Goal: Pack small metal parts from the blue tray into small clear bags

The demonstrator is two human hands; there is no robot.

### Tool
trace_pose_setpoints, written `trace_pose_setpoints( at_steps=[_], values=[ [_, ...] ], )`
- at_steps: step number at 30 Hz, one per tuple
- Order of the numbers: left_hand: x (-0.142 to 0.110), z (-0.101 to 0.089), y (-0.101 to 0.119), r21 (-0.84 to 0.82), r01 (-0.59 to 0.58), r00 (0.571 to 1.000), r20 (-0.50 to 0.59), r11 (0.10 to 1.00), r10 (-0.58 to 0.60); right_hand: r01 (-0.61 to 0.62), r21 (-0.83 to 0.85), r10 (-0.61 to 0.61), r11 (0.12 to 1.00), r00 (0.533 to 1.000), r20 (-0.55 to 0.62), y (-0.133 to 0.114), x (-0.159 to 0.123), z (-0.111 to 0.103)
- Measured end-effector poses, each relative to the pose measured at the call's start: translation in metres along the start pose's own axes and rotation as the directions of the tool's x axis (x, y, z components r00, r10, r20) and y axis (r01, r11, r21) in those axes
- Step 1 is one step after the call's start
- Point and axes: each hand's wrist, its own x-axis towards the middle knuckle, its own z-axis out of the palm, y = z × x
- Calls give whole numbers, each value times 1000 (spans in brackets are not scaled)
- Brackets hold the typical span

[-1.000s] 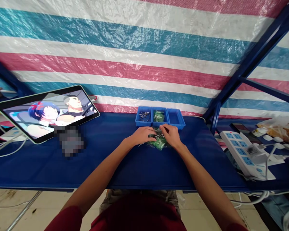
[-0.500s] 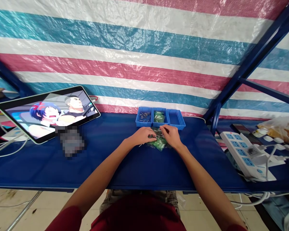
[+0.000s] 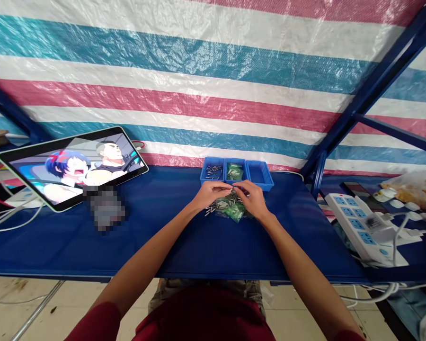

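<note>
My left hand [image 3: 212, 194] and my right hand [image 3: 252, 196] meet at the fingertips above a small pile on the blue table. Both are closed in a pinch, and what sits between the fingers is too small to make out. Under them lie green plastic packets [image 3: 236, 213] mixed with thin metal pins [image 3: 210, 209] that look like screws or rivets. Just behind the hands stand three joined blue bins. Metal pins lie in the left bin [image 3: 205, 176], green packets in the middle bin [image 3: 236, 171], and the right bin [image 3: 260, 174] shows a bare bottom.
A tablet [image 3: 74, 168] playing a cartoon leans at the left, with a blurred dark object [image 3: 106, 208] before it. On the right lies a white power strip [image 3: 357, 222] with plugs and cables. A striped plastic sheet [image 3: 184, 94] hangs behind the blue table [image 3: 145, 246].
My left hand has shifted right and slightly away, uncovering metal pins at the pile's left side. My fingertips have come together over the back of the pile.
</note>
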Motion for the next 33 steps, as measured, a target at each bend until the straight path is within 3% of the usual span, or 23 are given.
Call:
trace_pose_setpoints(
  at_steps=[5, 11, 19, 25, 33],
  values=[
    [3, -1, -6, 17, 7, 1000, -17, 1000, -7, 20, -43, -21, 999, 1000, -19, -1, 1, -2],
    [2, 1, -6, 68, -35, 993, -107, 997, 42, -2, -67, 6, 998, 998, 61, -2, 1, -2],
    [-2, 4, 4, 197, -69, 995, -61, 978, 82, -74, -3, 74, 997, 994, 76, -5, 0, -2],
    [-6, 5, 7, 292, -53, 994, -79, 955, 79, -41, 21, 40, 999, 996, 77, -3, 0, -1],
    [-5, 13, 1, 66, -85, 970, -221, 994, 98, -86, 4, 85, 996, 992, 91, -4, 0, 0]
  ],
)
